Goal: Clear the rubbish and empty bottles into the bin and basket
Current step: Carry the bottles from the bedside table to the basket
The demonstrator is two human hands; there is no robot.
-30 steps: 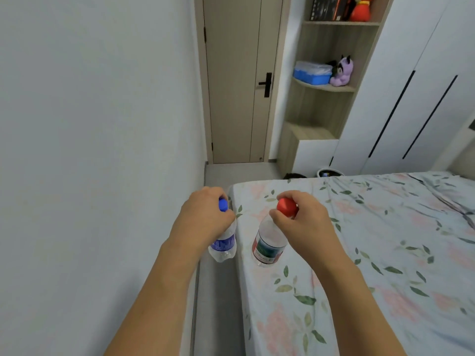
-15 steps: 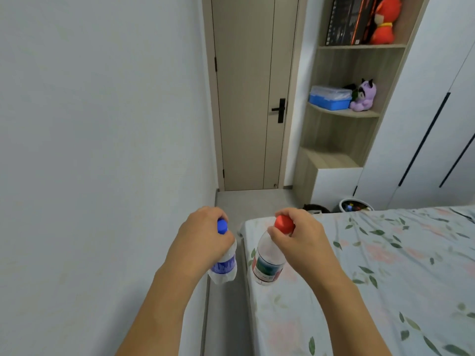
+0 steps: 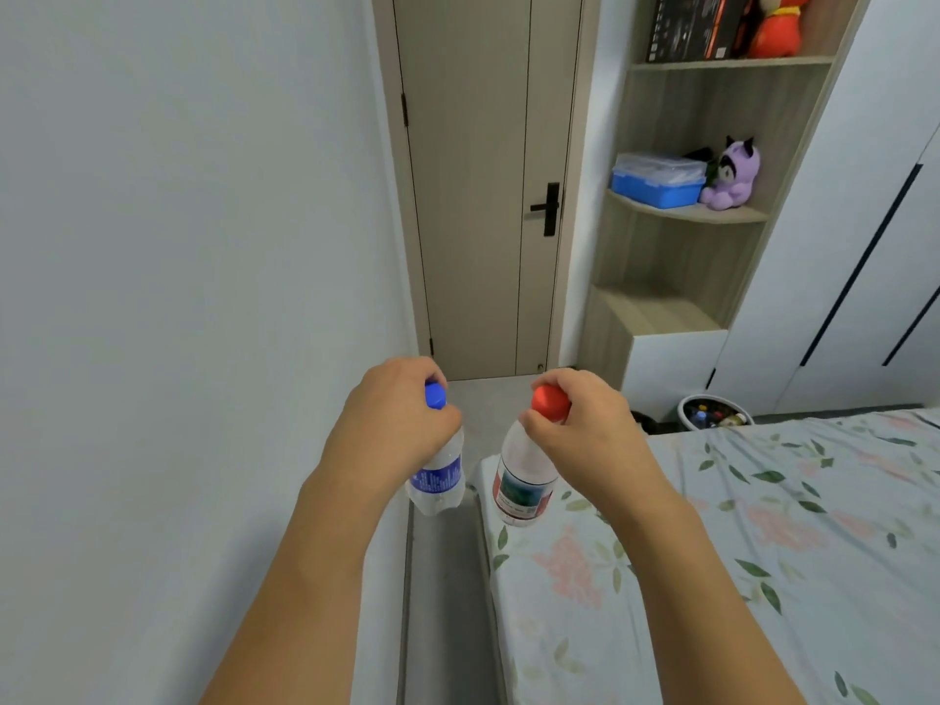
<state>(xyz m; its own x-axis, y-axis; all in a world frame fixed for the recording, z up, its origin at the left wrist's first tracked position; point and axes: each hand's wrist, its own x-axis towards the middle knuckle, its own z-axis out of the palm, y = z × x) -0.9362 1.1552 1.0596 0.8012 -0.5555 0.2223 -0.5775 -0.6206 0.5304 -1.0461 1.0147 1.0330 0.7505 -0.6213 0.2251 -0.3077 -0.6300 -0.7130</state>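
Left hand (image 3: 391, 429) curled round neck of clear bottle with blue cap (image 3: 437, 475), held up over floor gap beside bed (image 3: 763, 541). Right hand (image 3: 590, 435) pinching red cap of second bottle (image 3: 524, 480), over bed's near corner. Far off by shelf (image 3: 681, 216): round bin (image 3: 712, 412) holding bottles.

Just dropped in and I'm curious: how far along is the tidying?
Partly done: the white basket by the shelves already holds some bottles. In hand: the left hand grips a blue-capped bottle, the right hand a red-capped bottle. Left: carrying both there.
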